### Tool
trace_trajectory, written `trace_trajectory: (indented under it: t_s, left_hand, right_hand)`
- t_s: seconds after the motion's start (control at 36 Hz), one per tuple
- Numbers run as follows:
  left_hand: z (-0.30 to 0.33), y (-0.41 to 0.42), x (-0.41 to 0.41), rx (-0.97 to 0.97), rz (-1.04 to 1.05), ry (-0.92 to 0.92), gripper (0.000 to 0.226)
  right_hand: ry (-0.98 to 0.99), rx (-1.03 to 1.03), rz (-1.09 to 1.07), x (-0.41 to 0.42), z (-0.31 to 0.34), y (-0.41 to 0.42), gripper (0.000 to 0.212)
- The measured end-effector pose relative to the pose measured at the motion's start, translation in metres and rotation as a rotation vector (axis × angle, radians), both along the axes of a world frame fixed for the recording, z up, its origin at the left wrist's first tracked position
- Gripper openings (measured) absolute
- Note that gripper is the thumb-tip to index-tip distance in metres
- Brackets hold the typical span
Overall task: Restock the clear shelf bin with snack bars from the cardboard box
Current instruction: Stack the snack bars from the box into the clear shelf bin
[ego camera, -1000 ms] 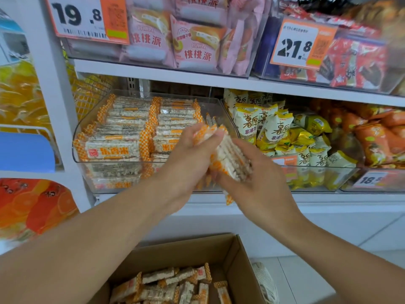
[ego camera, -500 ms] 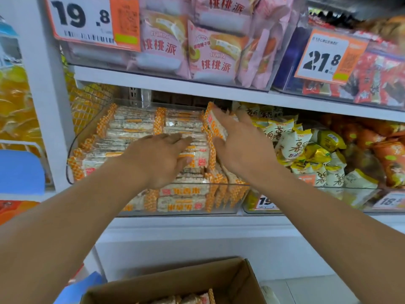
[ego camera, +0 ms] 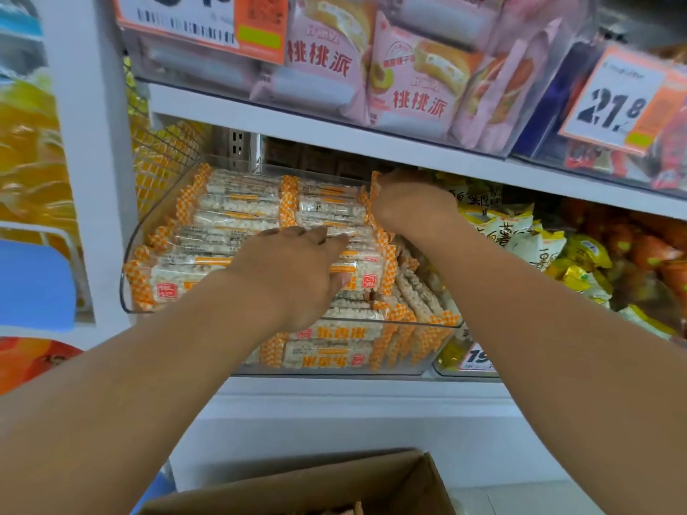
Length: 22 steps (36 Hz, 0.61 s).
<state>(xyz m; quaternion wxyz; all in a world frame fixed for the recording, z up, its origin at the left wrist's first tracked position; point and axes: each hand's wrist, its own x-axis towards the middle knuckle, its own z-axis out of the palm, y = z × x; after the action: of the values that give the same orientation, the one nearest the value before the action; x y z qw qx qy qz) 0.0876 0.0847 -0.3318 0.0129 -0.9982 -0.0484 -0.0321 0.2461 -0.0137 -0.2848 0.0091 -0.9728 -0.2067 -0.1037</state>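
Your left hand [ego camera: 293, 271] and right hand [ego camera: 410, 208] are bare, and both forearms show no sleeves.

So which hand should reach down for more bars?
Probably the left hand: it rests flat on the bars, nearer the box. The right hand is deep at the bin's back.

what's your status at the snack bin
Left hand flat on the stacked snack bars. Right hand at the clear bin back right, grip unclear. Nothing in the way.
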Motion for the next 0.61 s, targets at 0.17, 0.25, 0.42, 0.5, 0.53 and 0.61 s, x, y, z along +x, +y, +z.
trace_trajectory:
  t_s: [0.17,0.25,0.42,0.5,0.53,0.61]
  left_hand:
    - [0.001,-0.002,-0.001,-0.004,0.008,0.01,0.063]
    - [0.002,-0.002,-0.001,-0.006,0.008,0.011,0.063]
    - [0.003,-0.003,-0.002,0.011,0.008,0.012,0.063]
    - [0.003,-0.003,-0.002,0.012,0.006,0.014,0.063]
    - [0.003,-0.003,-0.002,0.012,0.008,0.014,0.063]
    - [0.004,-0.004,-0.004,0.015,0.012,0.024,0.063]
  right_hand:
    - [0.028,0.009,-0.011,0.022,0.001,0.013,0.057]
    - [0.033,-0.012,-0.022,0.026,0.001,0.018,0.043]
    - [0.09,-0.188,0.058,0.035,-0.001,0.018,0.043]
    - [0.151,-0.31,0.087,0.029,0.0,0.011,0.046]
    - [0.189,-0.322,0.099,0.026,0.001,0.008,0.047]
    - [0.303,-0.3,0.141,0.026,0.003,0.004,0.052]
